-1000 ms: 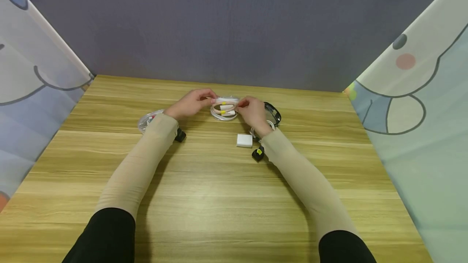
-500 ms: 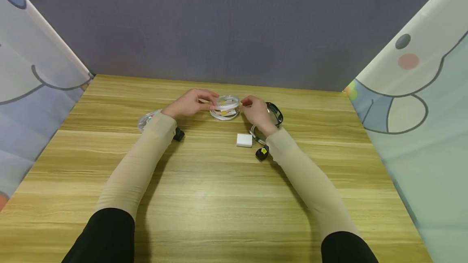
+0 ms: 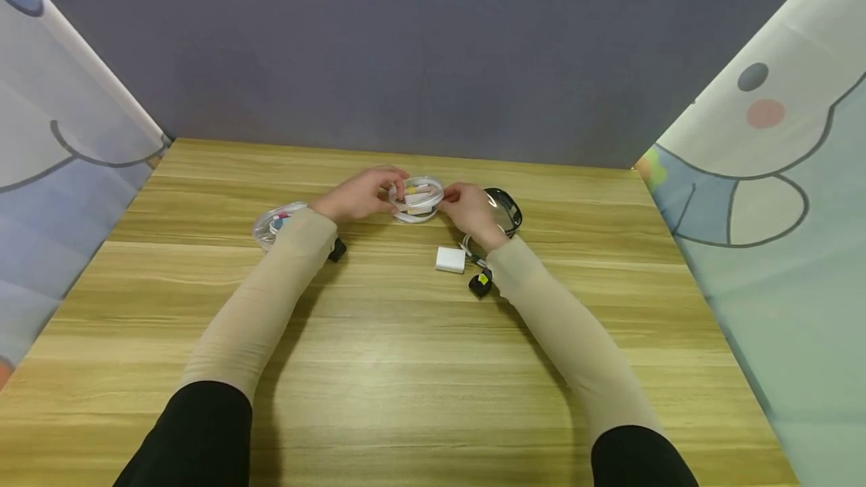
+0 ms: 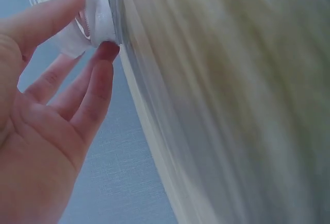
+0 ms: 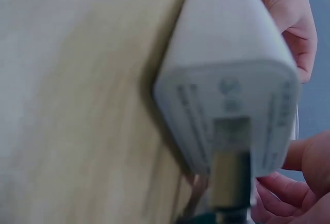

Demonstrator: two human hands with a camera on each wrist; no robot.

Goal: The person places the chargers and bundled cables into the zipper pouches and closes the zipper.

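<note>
A small round see-through zip case (image 3: 416, 210) with a white zipper band sits near the table's back edge. Inside it show a coiled pale cable and white pieces with yellow labels. My left hand (image 3: 365, 194) holds the case's left side; in the left wrist view (image 4: 51, 110) its thumb lies on the zipper band and other fingers are below. My right hand (image 3: 471, 210) pinches at the right rim. The right wrist view has a white charger (image 5: 227, 44) large in front, partly hiding the right hand (image 5: 299, 188).
Behind my right hand lies a black-rimmed case (image 3: 517, 213). Nearer me are a white charger block (image 3: 450, 260), a grey cable and a black piece with a yellow label (image 3: 481, 284). A clear pouch (image 3: 265, 230) and a black piece (image 3: 337, 249) lie by my left forearm. A grey panel (image 3: 419, 58) stands behind the table (image 3: 392, 367).
The clear lid, folded back at first, has come down over the coiled cable. My right hand drew away to the right, then returned to the rim. My left hand stays at the left side.
</note>
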